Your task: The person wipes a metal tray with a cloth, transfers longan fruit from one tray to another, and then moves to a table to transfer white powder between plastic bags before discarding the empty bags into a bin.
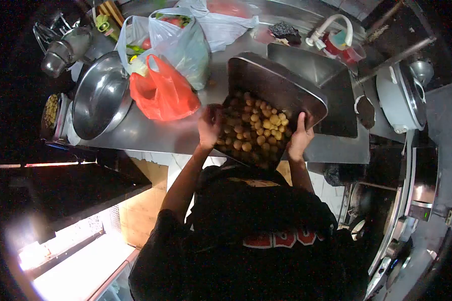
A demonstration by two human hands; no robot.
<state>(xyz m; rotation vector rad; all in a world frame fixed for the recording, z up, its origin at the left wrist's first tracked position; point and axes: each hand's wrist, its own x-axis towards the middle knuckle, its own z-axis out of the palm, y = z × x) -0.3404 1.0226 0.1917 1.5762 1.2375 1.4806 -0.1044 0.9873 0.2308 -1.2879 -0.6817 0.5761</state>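
Note:
A deep rectangular metal pan (281, 78) is tipped toward my body in front of my chest. Many small round brown-yellow pieces, like baby potatoes (261, 125), lie heaped at its lower end. My right hand (300, 138) grips the pan's right side, with the thumb up along the wall. On the opposite side, my left hand (209, 125) is closed around the pan's edge, slightly blurred. Close by that hand sits a red plastic bag (165, 95) on the steel counter (326, 149).
Filled clear plastic bags (186, 50) stand behind the red one. A large steel bowl (101, 95) leans at the left. Behind the pan is a sink (336, 110) with a white faucet (331, 30). A white lidded cooker (399, 98) stands at the right.

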